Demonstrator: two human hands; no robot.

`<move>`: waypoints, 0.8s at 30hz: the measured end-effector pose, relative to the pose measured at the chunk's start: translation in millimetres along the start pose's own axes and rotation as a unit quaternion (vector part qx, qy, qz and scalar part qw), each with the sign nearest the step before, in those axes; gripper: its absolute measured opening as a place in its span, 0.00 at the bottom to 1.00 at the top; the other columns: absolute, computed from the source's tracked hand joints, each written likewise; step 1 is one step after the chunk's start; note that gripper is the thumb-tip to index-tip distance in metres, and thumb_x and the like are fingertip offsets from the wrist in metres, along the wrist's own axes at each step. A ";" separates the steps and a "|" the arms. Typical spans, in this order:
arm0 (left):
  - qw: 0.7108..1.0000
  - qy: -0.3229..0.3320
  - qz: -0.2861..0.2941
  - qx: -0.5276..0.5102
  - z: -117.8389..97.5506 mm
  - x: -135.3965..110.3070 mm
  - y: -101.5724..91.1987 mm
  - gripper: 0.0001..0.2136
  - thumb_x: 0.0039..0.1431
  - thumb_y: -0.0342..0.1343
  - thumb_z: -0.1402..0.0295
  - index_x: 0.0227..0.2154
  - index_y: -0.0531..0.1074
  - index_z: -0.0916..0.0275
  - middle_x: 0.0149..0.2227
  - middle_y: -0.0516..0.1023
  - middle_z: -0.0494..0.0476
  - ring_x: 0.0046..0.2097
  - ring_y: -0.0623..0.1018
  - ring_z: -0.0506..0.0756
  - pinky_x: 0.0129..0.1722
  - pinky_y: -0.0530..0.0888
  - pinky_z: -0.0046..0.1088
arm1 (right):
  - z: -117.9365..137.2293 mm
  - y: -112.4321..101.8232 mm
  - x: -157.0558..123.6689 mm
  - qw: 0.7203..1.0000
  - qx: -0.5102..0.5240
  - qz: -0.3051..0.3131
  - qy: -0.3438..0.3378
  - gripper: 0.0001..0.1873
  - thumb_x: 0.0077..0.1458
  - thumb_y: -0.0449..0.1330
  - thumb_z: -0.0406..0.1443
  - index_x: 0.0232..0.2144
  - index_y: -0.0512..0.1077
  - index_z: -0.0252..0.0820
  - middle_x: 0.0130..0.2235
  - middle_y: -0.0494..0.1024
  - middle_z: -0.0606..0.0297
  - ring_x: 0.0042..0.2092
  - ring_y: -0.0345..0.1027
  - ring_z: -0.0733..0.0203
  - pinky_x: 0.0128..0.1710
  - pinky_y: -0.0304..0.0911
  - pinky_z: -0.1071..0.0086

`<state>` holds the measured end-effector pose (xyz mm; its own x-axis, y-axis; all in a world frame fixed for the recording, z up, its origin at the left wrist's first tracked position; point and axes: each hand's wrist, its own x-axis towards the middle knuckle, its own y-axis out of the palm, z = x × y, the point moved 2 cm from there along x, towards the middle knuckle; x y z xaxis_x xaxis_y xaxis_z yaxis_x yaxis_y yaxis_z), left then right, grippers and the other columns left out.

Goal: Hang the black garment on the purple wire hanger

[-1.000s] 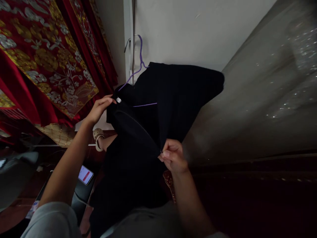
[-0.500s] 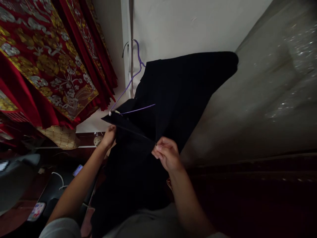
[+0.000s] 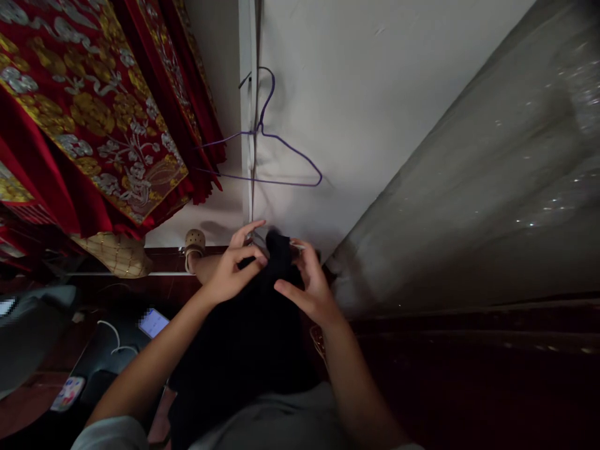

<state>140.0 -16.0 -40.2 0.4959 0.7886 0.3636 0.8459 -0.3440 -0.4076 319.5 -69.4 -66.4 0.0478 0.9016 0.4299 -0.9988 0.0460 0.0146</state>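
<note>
A black garment is bunched up in front of me; its top edge is blurred. At its left side, my left hand pinches the cloth between thumb and fingers, with the index finger stretched upward. On the garment's right side, my right hand has its thumb and fingers spread apart, close to the cloth. Above both hands a purple wire hanger hangs bare by its hook, its left end running in front of or against red cloth. The lower part of the garment blends into the dark clothing over my lap.
Red embroidered garments hang at upper left. Grey translucent plastic sheeting slopes along the right, by a white wall. A lit phone and white cable lie at lower left. A beige clog is on a foot beyond my left hand.
The black garment has come off the purple hanger and down between my hands. The hanger now hangs bare. My left hand moved right; my right hand loosened from its pinch and spread.
</note>
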 end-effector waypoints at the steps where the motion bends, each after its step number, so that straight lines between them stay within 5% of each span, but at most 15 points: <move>1: 0.999 0.037 0.014 -0.010 -10.7 0.5 3.9 0.11 0.69 0.58 0.62 0.31 0.78 0.58 0.71 0.63 0.54 0.72 0.62 0.66 0.72 0.61 0.53 | 1.7 5.3 1.2 0.998 0.014 0.052 0.013 0.39 0.49 0.74 0.45 0.60 0.64 0.50 0.60 0.71 0.56 0.61 0.67 0.50 0.63 0.65 0.56; 3: 0.994 0.087 0.051 -0.037 -25.4 -0.2 9.7 0.10 0.69 0.58 0.64 0.31 0.77 0.58 0.71 0.64 0.56 0.72 0.63 0.65 0.72 0.59 0.54 | 5.2 14.1 3.8 0.993 0.049 0.102 0.038 0.39 0.51 0.73 0.46 0.61 0.64 0.50 0.62 0.71 0.55 0.64 0.67 0.49 0.66 0.64 0.55; 6: 0.991 0.078 0.073 -0.076 -27.7 -2.3 9.8 0.09 0.70 0.56 0.63 0.34 0.77 0.57 0.69 0.67 0.58 0.70 0.67 0.65 0.67 0.68 0.52 | 8.4 19.5 8.3 0.991 0.069 0.094 0.073 0.30 0.57 0.69 0.46 0.59 0.69 0.50 0.61 0.74 0.58 0.64 0.68 0.52 0.68 0.62 0.56; 11: 0.978 -0.010 0.007 -0.207 -1.7 -5.8 5.6 0.08 0.68 0.59 0.58 0.43 0.74 0.55 0.72 0.62 0.56 0.66 0.72 0.67 0.54 0.78 0.44 | 8.0 13.7 13.5 0.985 0.051 0.132 0.099 0.21 0.61 0.65 0.41 0.56 0.77 0.50 0.59 0.78 0.61 0.65 0.69 0.51 0.70 0.60 0.51; 13: 0.956 -0.037 -0.020 -0.289 11.9 -9.0 11.2 0.16 0.64 0.62 0.54 0.50 0.70 0.51 0.71 0.65 0.57 0.63 0.75 0.65 0.56 0.77 0.44 | 10.7 8.6 17.7 0.987 0.042 0.126 0.090 0.17 0.61 0.63 0.38 0.52 0.80 0.49 0.55 0.82 0.61 0.62 0.72 0.51 0.69 0.61 0.51; 15: 0.947 -0.066 0.015 -0.314 24.5 -12.8 22.1 0.22 0.63 0.61 0.49 0.55 0.67 0.50 0.65 0.72 0.59 0.60 0.77 0.64 0.57 0.76 0.44 | 17.6 2.8 26.1 0.990 0.027 0.117 0.071 0.19 0.61 0.61 0.35 0.53 0.80 0.51 0.53 0.83 0.63 0.60 0.74 0.52 0.68 0.62 0.51; 20: 0.965 -0.059 0.235 -0.101 41.3 -10.5 39.8 0.23 0.67 0.53 0.44 0.40 0.77 0.62 0.41 0.82 0.62 0.46 0.81 0.64 0.50 0.78 0.43 | 53.0 -18.0 63.5 0.989 -0.102 0.038 -0.098 0.26 0.58 0.58 0.28 0.55 0.80 0.54 0.55 0.81 0.66 0.60 0.73 0.54 0.66 0.64 0.54; 24: 0.973 -0.045 0.212 0.080 48.3 4.2 17.4 0.24 0.64 0.55 0.42 0.38 0.79 0.61 0.46 0.82 0.64 0.50 0.79 0.67 0.58 0.72 0.48 | 69.0 -32.7 87.0 0.979 -0.148 -0.024 -0.137 0.18 0.60 0.58 0.32 0.48 0.82 0.51 0.53 0.82 0.65 0.59 0.73 0.51 0.63 0.67 0.54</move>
<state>147.4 6.0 -86.2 0.7683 0.6369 0.0635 0.5245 -0.5696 -0.6328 355.9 -22.2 32.9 0.0511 0.7479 0.6619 -0.9476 0.2455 -0.2044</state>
